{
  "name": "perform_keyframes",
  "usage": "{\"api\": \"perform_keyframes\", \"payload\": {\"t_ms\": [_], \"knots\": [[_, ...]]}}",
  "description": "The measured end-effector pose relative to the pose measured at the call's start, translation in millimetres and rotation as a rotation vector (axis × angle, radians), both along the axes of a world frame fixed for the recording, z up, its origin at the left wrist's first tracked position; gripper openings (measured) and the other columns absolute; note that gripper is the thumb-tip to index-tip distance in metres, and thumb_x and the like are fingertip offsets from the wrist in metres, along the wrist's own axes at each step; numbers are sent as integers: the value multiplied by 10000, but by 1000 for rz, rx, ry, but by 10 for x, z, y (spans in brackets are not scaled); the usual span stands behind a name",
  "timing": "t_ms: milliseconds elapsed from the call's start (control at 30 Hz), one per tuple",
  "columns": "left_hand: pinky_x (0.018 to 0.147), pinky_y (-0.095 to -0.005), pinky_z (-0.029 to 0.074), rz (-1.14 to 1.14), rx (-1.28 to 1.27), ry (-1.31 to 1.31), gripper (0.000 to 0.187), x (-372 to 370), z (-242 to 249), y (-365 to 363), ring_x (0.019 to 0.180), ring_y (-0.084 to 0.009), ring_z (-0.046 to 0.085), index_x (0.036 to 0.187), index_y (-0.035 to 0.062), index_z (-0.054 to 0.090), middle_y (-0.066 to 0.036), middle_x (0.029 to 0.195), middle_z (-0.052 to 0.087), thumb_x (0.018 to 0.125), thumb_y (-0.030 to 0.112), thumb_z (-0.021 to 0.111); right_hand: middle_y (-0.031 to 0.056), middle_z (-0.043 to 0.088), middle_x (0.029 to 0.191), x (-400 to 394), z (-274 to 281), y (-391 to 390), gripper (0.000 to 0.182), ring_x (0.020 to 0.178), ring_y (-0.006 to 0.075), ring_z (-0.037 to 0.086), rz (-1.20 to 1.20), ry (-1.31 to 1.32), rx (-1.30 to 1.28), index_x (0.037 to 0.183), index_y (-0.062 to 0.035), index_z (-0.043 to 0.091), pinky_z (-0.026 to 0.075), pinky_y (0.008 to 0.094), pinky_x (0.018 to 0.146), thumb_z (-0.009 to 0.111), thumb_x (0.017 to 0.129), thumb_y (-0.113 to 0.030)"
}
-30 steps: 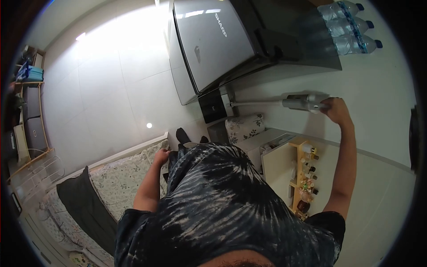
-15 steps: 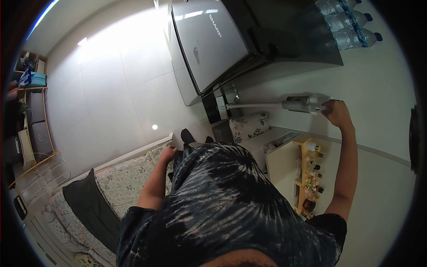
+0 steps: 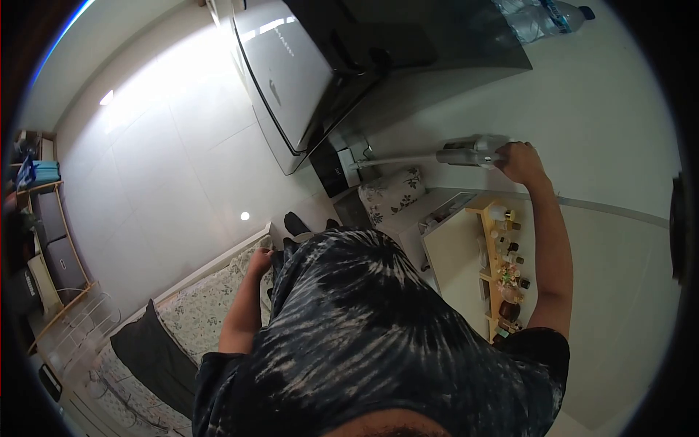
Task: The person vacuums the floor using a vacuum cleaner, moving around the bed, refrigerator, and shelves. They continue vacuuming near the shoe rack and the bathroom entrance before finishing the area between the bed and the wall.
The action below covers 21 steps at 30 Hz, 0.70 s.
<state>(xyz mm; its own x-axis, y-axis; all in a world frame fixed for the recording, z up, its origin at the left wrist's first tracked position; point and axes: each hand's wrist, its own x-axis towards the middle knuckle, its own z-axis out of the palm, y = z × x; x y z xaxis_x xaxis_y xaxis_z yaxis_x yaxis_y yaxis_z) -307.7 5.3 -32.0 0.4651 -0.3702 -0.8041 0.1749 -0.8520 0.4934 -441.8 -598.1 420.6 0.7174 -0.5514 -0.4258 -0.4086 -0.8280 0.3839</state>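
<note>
My right hand [image 3: 520,162] is closed around the handle end of a grey and white stick vacuum [image 3: 466,154], held out at the right. Its thin tube [image 3: 397,160] runs left to a white floor head [image 3: 348,167] beside the dark base near the fridge. My left hand [image 3: 261,261] hangs low by my left side, next to the bed edge. Its fingers look curled, but whether anything is in them is too small to make out.
A grey fridge [image 3: 280,69] stands ahead, with water bottles [image 3: 542,20] beyond its right side. At the right, a wooden shelf [image 3: 489,255] holds small bottles. A bed [image 3: 207,309] lies on the left, and racks [image 3: 62,240] stand at the far left.
The whole view has shifted, so the fridge, vacuum and my right hand appear further left and a little higher. My right hand still holds the vacuum.
</note>
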Motion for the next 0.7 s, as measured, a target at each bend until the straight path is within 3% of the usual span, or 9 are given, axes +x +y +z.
{"api": "perform_keyframes", "payload": {"t_ms": [233,400,433,700], "knots": [[759,-359,476,38,3,-48,395,22,32,-21,848,-254,639,987,-37,652,-172,927,675,831,325,627,123,677,918,-273,-126,-48,280,872,289,631,-89,18,25,967,-122,703,441,395,886,674,713,-234],[784,-351,474,-69,-20,-10,437,81,13,-111,876,-258,638,1019,-44,634,-178,951,670,839,353,610,125,674,928,-399,-128,27,281,883,290,628,-109,12,44,972,-129,705,442,399,887,674,713,-233],[849,-383,466,-81,21,-23,401,79,62,-138,974,-316,615,1014,10,642,-175,1011,656,837,365,584,125,673,933,-431,-137,39,282,887,291,628,-99,14,41,974,-129,704,443,398,886,673,714,-235],[845,-383,466,-76,13,33,411,113,81,-193,977,-310,618,1013,1,643,-184,1013,653,826,364,595,121,668,952,-606,-183,93,291,910,291,627,-125,68,24,989,-126,697,442,411,885,661,725,-241]]}}
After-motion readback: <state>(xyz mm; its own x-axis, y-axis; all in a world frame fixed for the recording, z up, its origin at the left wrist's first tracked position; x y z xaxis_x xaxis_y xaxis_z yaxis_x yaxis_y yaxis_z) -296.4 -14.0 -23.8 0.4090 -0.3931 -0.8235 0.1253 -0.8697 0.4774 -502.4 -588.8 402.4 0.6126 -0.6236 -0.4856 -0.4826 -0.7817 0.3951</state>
